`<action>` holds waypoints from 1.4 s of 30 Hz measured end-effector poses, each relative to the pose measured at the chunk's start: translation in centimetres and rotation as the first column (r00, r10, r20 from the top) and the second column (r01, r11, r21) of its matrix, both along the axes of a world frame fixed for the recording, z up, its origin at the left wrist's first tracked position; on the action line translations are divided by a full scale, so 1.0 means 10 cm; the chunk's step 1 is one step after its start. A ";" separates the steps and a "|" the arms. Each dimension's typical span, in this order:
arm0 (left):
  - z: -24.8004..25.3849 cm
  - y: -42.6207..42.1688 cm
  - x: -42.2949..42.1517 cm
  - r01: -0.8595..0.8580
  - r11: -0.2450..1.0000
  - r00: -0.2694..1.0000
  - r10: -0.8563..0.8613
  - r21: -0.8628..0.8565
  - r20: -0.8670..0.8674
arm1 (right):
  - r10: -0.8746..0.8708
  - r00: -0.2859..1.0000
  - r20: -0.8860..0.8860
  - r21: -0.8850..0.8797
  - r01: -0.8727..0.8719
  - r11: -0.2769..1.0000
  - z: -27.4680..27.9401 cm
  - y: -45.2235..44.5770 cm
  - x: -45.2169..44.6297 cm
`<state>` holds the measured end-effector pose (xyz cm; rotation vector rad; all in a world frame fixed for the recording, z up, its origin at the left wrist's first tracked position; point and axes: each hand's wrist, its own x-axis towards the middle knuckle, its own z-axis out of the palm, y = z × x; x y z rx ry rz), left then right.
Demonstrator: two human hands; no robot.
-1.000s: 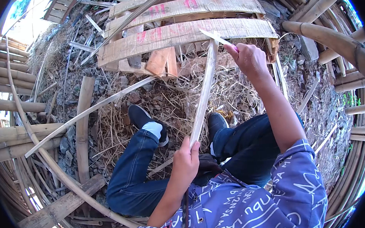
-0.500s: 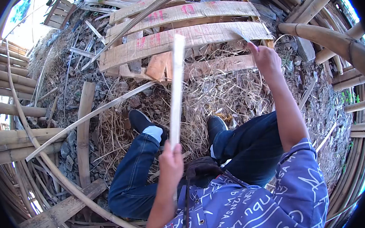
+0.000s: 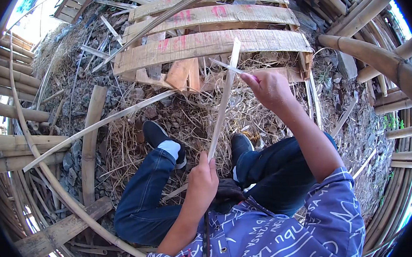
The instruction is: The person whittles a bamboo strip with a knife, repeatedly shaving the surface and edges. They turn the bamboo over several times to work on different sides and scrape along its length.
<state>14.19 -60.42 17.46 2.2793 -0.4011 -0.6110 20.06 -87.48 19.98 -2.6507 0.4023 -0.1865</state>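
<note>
My left hand [image 3: 202, 180] is closed around the lower end of a pale split bamboo strip [image 3: 223, 109], which slants up and away from me between my knees. My right hand [image 3: 271, 89] grips a knife, its handle mostly hidden in the fist. The thin knife blade [image 3: 224, 66] points left and lies across the strip near its upper end. Whether the edge bites into the strip cannot be made out.
A slatted wooden pallet [image 3: 209, 43] with red marks lies ahead. Dry shavings [image 3: 130, 134] cover the ground around my shoes. A long thin strip [image 3: 101, 127] crosses at left, beside a curved bamboo length [image 3: 67, 195]. Bamboo poles [image 3: 370, 55] stand at right.
My right hand has come left and down from beside the pallet, bringing the knife onto the strip. The strip's top has tilted right, and my left hand has shifted slightly right.
</note>
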 end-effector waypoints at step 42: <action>0.09 -0.07 -0.13 0.030 0.985 0.988 -0.054 -0.170 -0.142 | -0.169 0.961 0.218 0.424 0.063 0.904 0.45 -0.76 0.02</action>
